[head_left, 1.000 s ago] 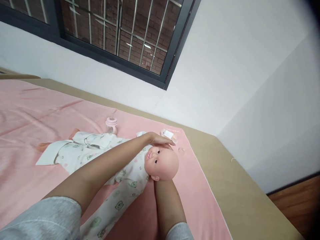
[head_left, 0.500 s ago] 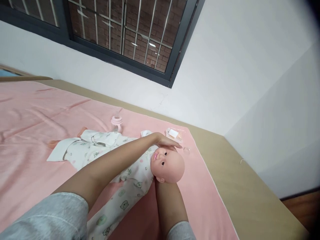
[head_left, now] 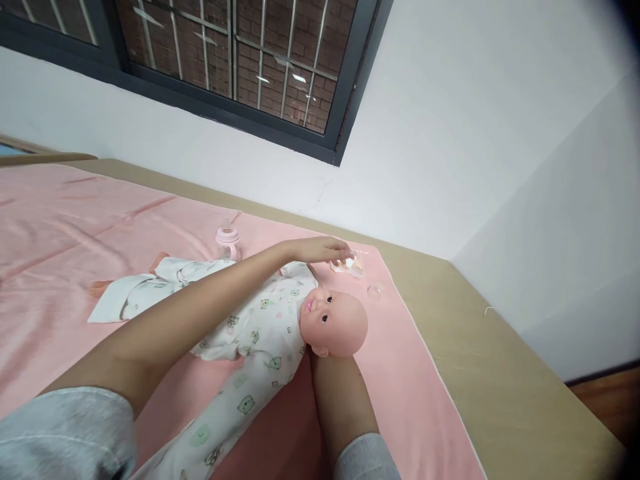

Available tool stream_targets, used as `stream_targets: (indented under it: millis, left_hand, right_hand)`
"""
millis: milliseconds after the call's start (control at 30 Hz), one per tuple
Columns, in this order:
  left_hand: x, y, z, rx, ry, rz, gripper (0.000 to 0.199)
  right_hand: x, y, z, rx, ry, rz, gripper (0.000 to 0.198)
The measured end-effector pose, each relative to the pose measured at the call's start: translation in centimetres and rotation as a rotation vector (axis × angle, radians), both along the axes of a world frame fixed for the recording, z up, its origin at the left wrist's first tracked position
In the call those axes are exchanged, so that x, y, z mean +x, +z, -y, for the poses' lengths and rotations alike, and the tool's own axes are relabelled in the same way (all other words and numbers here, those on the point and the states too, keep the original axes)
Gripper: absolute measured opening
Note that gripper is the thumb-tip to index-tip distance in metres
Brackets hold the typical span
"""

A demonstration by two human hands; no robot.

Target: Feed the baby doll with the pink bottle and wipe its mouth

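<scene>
A baby doll [head_left: 334, 323] in a white printed outfit lies on its back across the pink blanket, its bald head toward the right. My right forearm [head_left: 345, 403] passes under the back of the doll's head. The right hand itself is hidden beneath the head. My left arm crosses above the doll's body. Past its shoulder, my left hand [head_left: 323, 249] has its fingers stretched out, with the fingertips at a small clear packet [head_left: 354, 267] with a white label. Whether they touch it I cannot tell. Beside the packet lies a small clear round item [head_left: 375, 291].
A pink baby bottle [head_left: 228, 241] with a handle stands beyond the doll's body. The pink blanket [head_left: 410, 373] covers most of the wooden surface [head_left: 465, 333]. Behind are a white wall and a dark-framed window [head_left: 235, 113] with bars.
My left hand has moved from beside the doll's head, away from me, to the clear packet. My right arm stays under the head. The view has shifted slightly.
</scene>
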State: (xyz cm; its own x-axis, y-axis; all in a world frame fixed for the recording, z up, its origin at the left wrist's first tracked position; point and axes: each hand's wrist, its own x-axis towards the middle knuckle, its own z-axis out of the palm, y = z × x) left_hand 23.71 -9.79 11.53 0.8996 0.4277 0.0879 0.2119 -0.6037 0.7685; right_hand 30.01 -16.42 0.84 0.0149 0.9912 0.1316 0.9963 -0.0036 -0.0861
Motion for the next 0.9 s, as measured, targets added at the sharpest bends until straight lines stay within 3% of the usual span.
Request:
stream_targets:
  millis: [133,167,200,233,300,400,467,567,633,767,833,900]
  left_hand:
    - [-4.8,0.6,0.3,0.143,0.285,0.409,0.038]
    - [-6.1,0.4,0.2,0.163,0.394,0.479,0.038]
    - [-7.5,0.0,0.0,0.198,0.516,0.534,0.038]
    - [-8.9,-0.4,-0.2,0.253,0.655,0.568,0.039]
    - [-12.0,-1.7,-0.8,0.387,0.949,0.531,0.047]
    - [-16.6,-4.1,-2.1,0.495,1.228,0.392,0.074]
    - [-19.1,-5.8,-3.2,0.491,1.265,0.329,0.089]
    - [-21.0,-7.9,-5.0,0.415,1.248,0.112,0.098]
    - [-21.1,-8.9,-6.0,0.358,1.219,0.02,0.096]
    - [-20.3,-9.8,-7.3,0.287,1.187,-0.017,0.094]
    - [-20.0,-10.0,-7.7,0.238,1.166,-0.017,0.098]
    - [-20.1,-10.3,-8.0,0.193,1.137,-0.002,0.099]
  right_hand:
    - [-2.2,0.8,-0.7,-0.767,-0.473,0.475,0.047]
    - [-2.2,0.8,-0.8,-0.913,-0.485,0.568,0.048]
    - [-2.0,0.6,-1.0,-0.974,-0.42,0.61,0.047]
    - [-1.7,0.3,-1.3,-0.956,-0.317,0.603,0.042]
    - [-1.3,-0.7,-1.8,-0.742,-0.112,0.471,0.029]
    - [-1.2,-1.7,-2.5,-0.411,-0.047,0.24,0.03]
    - [-1.4,-1.5,-2.5,-0.452,-0.154,0.23,0.027]
    - [-1.6,-0.4,-2.0,-0.802,-0.39,0.44,0.036]
    - [-1.7,0.3,-1.6,-0.922,-0.388,0.525,0.042]
    - [-1.6,0.5,-1.1,-0.686,-0.318,0.35,0.037]
    - [-1.5,0.2,-1.0,-0.701,-0.425,0.341,0.041]
    - [-1.4,-0.3,-1.1,-0.75,-0.43,0.388,0.042]
